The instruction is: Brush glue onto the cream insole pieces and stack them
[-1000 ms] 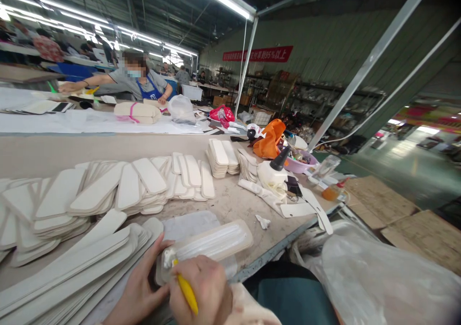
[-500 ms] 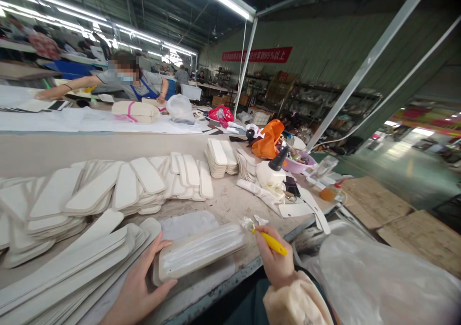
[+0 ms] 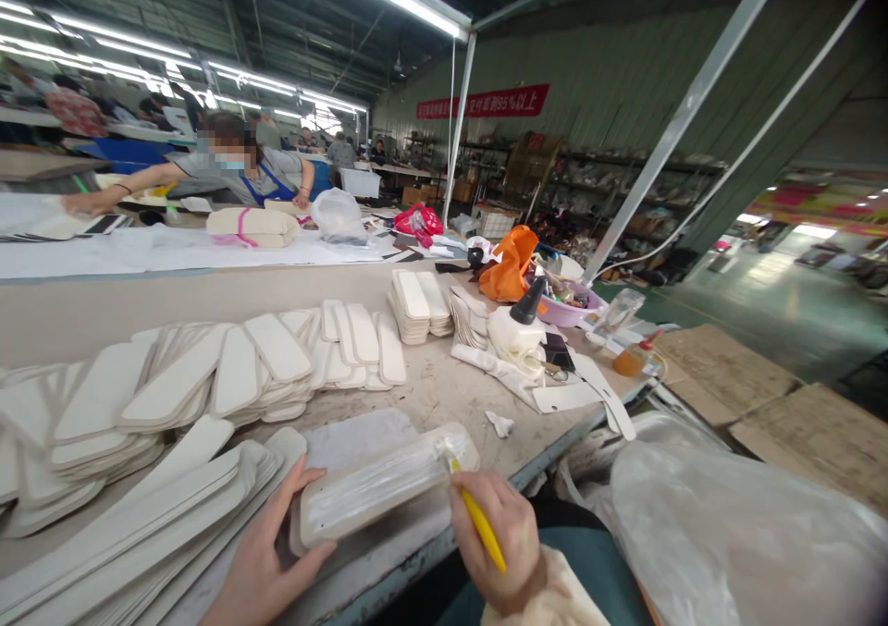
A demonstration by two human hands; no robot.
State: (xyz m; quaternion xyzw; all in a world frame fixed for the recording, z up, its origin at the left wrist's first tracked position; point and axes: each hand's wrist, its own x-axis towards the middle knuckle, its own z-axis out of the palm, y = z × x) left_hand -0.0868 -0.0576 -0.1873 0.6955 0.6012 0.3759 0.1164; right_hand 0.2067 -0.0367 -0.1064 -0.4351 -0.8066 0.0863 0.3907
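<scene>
- left hand [image 3: 267,561] spread flat, bracing the near-left end of the white pad [image 3: 375,489] right at the desk [image 3: 437,393] edge
- right hand [image 3: 503,543] gripping a yellow brush [image 3: 478,526], tip on the pad's right end
- farther back: white strip stacks [image 3: 228,376], glue bottle [image 3: 517,325]

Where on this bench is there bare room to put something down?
The widest bare stretch of bench lies behind the fanned short pieces, before the white sheet. A smaller patch sits between the stacks and the crumpled scrap. Crowded: the right end around the glue bottle, and the long strips beside the left hand.
</scene>
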